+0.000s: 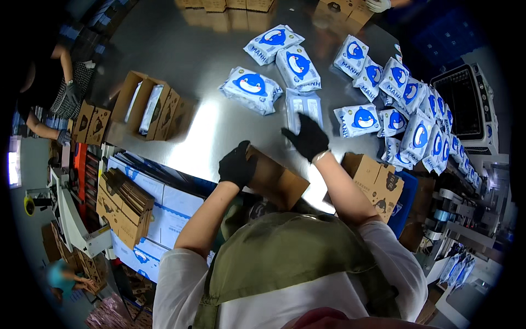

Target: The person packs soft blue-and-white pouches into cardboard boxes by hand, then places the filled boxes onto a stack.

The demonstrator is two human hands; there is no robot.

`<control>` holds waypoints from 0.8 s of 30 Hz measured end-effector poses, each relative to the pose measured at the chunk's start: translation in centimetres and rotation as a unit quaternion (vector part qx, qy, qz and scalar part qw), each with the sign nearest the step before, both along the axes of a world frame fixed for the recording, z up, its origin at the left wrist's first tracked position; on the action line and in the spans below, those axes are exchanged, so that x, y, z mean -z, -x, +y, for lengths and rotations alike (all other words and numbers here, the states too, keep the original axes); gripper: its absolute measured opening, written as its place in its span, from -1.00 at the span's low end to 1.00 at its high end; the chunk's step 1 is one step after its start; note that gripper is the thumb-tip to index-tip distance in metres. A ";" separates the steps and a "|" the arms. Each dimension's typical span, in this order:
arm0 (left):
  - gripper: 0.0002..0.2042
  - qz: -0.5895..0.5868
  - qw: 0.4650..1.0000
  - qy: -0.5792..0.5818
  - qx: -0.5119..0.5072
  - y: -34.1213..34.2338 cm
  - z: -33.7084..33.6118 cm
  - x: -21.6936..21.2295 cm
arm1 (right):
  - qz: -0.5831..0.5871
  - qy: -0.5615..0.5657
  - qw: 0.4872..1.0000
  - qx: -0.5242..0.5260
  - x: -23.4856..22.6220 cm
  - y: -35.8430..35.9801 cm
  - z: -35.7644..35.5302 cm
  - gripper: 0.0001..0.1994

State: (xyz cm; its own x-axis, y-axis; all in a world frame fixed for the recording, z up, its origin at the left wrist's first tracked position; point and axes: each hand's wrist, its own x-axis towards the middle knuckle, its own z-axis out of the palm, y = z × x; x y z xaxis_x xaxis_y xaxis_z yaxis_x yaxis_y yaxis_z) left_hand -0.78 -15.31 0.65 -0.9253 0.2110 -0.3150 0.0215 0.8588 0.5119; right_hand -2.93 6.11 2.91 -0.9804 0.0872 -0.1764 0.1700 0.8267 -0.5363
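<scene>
"What do you have at the hands?"

"On my feed the left hand (238, 164), in a dark glove, is curled on the left edge of an open cardboard box (294, 187). The right hand (308, 138), gloved too, is spread with its thumb out, over the near end of a soft white pack (300, 103). I can't tell from here whether it presses down."

"And the box and pack themselves?"

"The box is plain matte brown, thin-walled and angular, tilted at the table edge close to the body. The pack lies on the table (208, 131), smooth grey metal with a bright glare; its upper face is pale, a flattened rectangle."

"Farther out?"

"I see three plump packs (298, 64) just beyond, glossy film, creased ends, a round blue sea-animal cartoon. A loose heap (419, 137) of the same sits to the right, a printed carton (375, 183) by the right forearm. On the left, a partitioned carton (167, 112) holds packs on edge."
</scene>
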 end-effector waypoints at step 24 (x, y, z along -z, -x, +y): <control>-0.64 0.070 0.988 -0.118 0.067 1.7 2.5 1.8 | -0.090 0.169 0.936 -0.297 -1.8 -8.1 1.3 -0.05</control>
State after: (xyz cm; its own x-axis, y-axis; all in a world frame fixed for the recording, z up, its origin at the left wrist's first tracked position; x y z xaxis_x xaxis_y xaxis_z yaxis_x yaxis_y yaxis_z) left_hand -2.52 -12.86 -1.12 -0.9149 0.3873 -0.1138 0.2116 0.7003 0.6818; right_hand 5.14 7.37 4.68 -0.7901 -0.5537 -0.2629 -0.1517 0.5922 -0.7914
